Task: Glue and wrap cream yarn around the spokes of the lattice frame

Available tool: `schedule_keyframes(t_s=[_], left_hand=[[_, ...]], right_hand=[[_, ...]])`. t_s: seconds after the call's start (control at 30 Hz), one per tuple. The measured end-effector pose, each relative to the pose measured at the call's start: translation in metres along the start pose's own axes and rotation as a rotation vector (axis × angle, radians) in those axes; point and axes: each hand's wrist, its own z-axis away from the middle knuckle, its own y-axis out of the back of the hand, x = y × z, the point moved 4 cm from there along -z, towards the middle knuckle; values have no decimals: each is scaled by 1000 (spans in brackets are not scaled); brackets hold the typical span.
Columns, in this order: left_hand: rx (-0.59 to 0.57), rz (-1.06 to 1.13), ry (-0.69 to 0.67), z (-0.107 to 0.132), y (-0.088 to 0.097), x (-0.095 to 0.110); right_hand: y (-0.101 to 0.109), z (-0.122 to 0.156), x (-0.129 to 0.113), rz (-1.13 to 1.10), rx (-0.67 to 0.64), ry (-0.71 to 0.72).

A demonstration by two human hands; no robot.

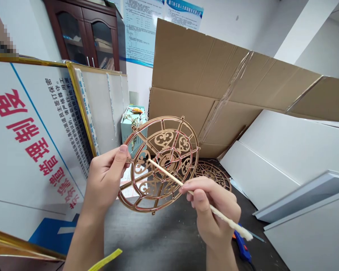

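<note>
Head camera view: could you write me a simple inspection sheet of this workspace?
Surface: dark tabletop with small pale specks.
Work pieces: brown openwork disc, held up; pale stick, one end at the disc; second openwork disc behind, partly hidden.
Clutter: yellow strip near the bottom edge; blue tool, partly hidden.
Hands: left hand grips the brown disc's rim; right hand holds the stick.
Cables: dark cord at the blue tool's lower end.
Surroundings: upright cardboard, white boards, wooden cabinet.

Round frame (173, 162) in left hand (109, 175), above table (147, 233); stick (169, 174) before it, in right hand (213, 207). Second frame (213, 174) on table, behind right hand. Box (126, 131) left of cardboard sheet (192, 75). Signboard (25, 150) left, panels (271, 150) right.
</note>
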Motion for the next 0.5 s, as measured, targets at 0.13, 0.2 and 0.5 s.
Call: schedule_keyframes(t_s=[0.13, 0.2, 0.5], left_hand=[[4, -1, -2, 1, 0, 3], [4, -10, -6, 2, 0, 3], [6, -35, -24, 2, 0, 1]], right_hand=[[-2, 1, -2, 19, -18, -3], [-4, 1, -3, 25, -25, 1], [-9, 2, -13, 134, -27, 145]])
